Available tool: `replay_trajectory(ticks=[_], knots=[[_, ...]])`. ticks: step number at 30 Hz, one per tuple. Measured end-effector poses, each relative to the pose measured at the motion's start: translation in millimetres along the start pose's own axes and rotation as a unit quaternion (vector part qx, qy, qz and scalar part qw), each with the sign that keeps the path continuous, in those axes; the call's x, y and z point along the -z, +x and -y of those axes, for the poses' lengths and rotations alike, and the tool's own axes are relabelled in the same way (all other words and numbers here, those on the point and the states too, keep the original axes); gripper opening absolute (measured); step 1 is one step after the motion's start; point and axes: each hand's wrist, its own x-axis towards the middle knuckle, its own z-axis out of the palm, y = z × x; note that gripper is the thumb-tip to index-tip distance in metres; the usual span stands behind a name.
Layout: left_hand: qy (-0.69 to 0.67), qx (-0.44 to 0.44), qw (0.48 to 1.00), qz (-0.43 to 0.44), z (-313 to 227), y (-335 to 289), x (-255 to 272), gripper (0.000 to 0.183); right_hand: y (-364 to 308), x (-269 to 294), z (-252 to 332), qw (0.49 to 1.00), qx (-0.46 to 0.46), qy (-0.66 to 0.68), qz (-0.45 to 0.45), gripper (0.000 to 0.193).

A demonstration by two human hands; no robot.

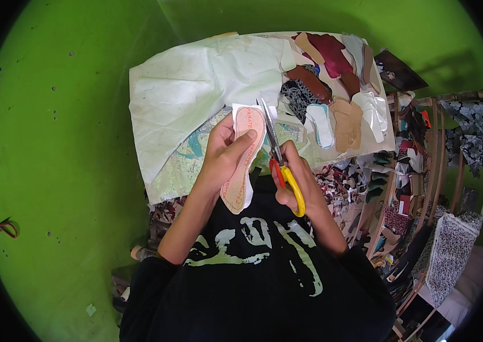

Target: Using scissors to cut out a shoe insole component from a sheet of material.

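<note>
My left hand (pixel 222 151) grips a tan insole (pixel 247 151) with red print, its thumb lying across the face. White material (pixel 251 194) backs the insole and sticks out past its edge. My right hand (pixel 301 179) is closed round the handles of a pair of scissors (pixel 287 182), one loop yellow and the other red. The long metal blades point up and away from me, close along the insole's right edge near its toe end. Whether the blades touch the white material is hard to tell.
A large white sheet (pixel 196 80) covers much of the table's left. On the right lie cut sole shapes (pixel 322 125), tan pieces (pixel 348 125), brown pieces (pixel 310 82), maroon material (pixel 332 54) and dark stringy scraps (pixel 301 101). Wooden shelves (pixel 438 154) with materials stand farther right; a green wall (pixel 53 142) is left.
</note>
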Motion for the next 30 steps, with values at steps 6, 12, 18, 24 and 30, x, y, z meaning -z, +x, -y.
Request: replay_trajectory(ticks=[6,12,18,24,30], knots=[[0.016,-0.005,1.000,0.008,6.0,1.3,0.9,0.030,1.2,-2.2,-12.4,0.999,0.028,-0.017,-0.019,0.106],[0.010,0.001,1.000,0.006,3.3,0.2,1.6,0.030,-0.3,1.0,-9.7,0.999,0.013,-0.037,-0.010,0.104],[0.064,0.008,0.998,0.019,-1.4,-1.1,6.3,0.032,-0.5,4.7,-6.0,0.999,0.029,-0.022,-0.020,0.102],[0.122,-0.013,0.990,0.068,-12.0,-2.0,13.2,0.033,-4.5,13.7,-10.9,0.999,-0.002,-0.032,0.018,0.105],[0.135,0.014,0.985,0.102,-16.1,-5.6,14.4,0.032,-4.8,26.3,-16.5,0.994,0.074,-0.060,0.056,0.084]])
